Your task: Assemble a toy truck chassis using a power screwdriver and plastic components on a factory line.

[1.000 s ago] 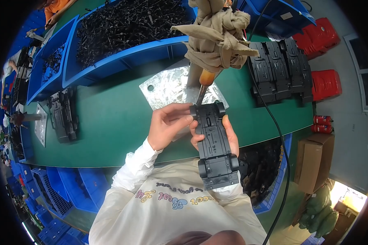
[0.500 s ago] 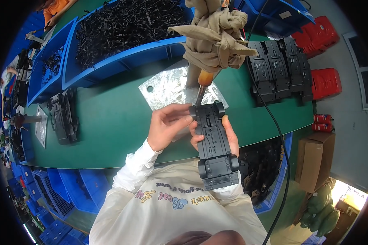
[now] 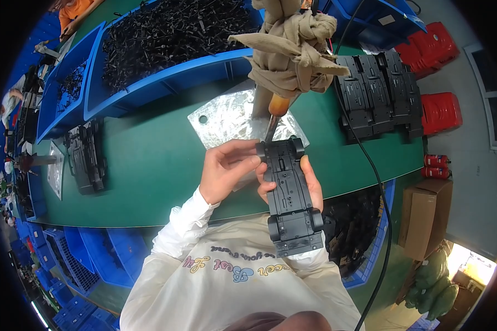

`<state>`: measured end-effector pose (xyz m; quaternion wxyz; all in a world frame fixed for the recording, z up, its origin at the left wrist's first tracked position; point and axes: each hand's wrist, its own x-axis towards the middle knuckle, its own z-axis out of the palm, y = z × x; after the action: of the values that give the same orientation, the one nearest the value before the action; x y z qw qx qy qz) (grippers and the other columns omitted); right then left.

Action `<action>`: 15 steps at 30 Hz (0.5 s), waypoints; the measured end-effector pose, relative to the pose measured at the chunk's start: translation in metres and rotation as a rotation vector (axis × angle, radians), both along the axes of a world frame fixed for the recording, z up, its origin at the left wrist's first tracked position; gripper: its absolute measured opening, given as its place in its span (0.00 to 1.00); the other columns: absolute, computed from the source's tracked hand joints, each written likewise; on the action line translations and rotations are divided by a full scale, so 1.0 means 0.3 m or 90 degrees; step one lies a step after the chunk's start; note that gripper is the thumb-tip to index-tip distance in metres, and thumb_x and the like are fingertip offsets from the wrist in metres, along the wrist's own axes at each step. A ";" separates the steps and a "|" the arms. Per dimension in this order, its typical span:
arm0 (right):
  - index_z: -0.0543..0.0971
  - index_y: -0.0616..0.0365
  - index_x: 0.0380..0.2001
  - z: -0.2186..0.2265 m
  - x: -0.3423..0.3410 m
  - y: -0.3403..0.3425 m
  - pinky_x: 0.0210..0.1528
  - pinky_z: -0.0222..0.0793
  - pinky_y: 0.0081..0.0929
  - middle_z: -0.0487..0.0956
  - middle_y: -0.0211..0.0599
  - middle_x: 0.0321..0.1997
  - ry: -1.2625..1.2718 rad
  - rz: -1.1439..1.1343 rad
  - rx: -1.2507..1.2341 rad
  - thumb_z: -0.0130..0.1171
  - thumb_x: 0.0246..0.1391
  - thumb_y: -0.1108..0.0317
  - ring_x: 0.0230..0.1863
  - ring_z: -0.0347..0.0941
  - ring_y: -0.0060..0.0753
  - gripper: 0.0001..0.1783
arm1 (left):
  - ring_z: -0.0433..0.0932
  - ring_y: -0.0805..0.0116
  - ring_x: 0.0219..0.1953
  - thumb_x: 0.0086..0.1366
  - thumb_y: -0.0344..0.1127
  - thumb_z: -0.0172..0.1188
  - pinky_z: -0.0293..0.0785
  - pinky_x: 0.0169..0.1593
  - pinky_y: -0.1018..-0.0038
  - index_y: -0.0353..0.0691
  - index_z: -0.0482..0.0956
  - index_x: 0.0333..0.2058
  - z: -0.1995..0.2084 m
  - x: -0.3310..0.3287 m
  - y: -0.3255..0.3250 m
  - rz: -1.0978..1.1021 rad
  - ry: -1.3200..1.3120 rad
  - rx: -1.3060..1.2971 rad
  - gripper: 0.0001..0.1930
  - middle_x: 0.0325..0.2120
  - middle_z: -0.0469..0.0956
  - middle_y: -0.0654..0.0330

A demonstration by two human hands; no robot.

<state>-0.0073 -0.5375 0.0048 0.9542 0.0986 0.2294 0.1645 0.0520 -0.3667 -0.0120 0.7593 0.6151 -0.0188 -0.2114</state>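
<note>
My right hand [image 3: 313, 185] grips a black plastic toy-car chassis [image 3: 286, 193] from beneath, thumb along its right edge and fingertips curled round its left edge. The chassis is tilted, its far end resting near the tip of a hot iron [image 3: 271, 128] that points down from a cloth-wrapped mount [image 3: 295, 52]. The iron's tip meets or passes behind the far left corner; I cannot tell which. At that corner my left hand [image 3: 226, 168] is closed in a pinch, thumb and fingers against the wheel arch. Whatever sits between those fingertips is hidden.
A shiny metal plate [image 3: 226, 118] lies under the iron on the green table [image 3: 143, 160]. Large blue bins [image 3: 176, 77] of small black parts stand behind. More black chassis lie right [image 3: 378, 94] and left [image 3: 85, 157]. A black cable [image 3: 378, 182] hangs down on the right.
</note>
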 end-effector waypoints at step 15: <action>0.66 0.61 0.60 -0.002 -0.003 0.004 0.44 0.71 0.37 0.72 0.53 0.55 0.010 -0.006 0.002 0.43 0.67 0.47 0.53 0.70 0.49 0.31 | 0.79 0.68 0.43 0.59 0.29 0.66 0.76 0.51 0.71 0.28 0.77 0.49 0.003 0.000 0.000 -0.005 0.009 0.003 0.20 0.40 0.79 0.51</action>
<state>-0.0083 -0.5362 0.0042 0.9529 0.1029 0.2364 0.1597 0.0522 -0.3666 -0.0112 0.7572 0.6153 -0.0149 -0.2187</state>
